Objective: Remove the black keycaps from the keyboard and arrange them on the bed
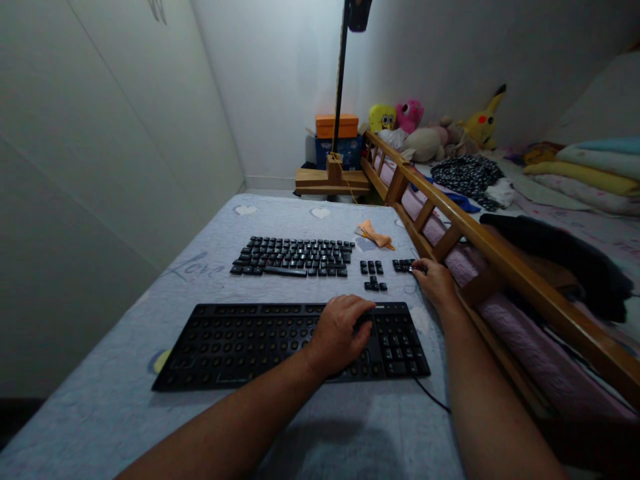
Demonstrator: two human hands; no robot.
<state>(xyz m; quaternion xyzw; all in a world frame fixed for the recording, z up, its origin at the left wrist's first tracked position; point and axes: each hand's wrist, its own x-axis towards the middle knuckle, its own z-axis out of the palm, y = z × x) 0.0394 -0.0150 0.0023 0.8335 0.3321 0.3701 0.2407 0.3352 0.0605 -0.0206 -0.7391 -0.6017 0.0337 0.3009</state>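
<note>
Beyond right end of keyboard: loose numpad keycaps; right hand touching, pinch indiscernible, light level grip advisable. On keyboard: left hand, fingers parted.

Left hand on black keyboard; right hand at small keycap group; larger keycap block farther left.

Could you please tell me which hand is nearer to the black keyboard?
Left: the left hand is over the keyboard; the right hand is beyond its far right corner, at the loose keycaps.
</note>
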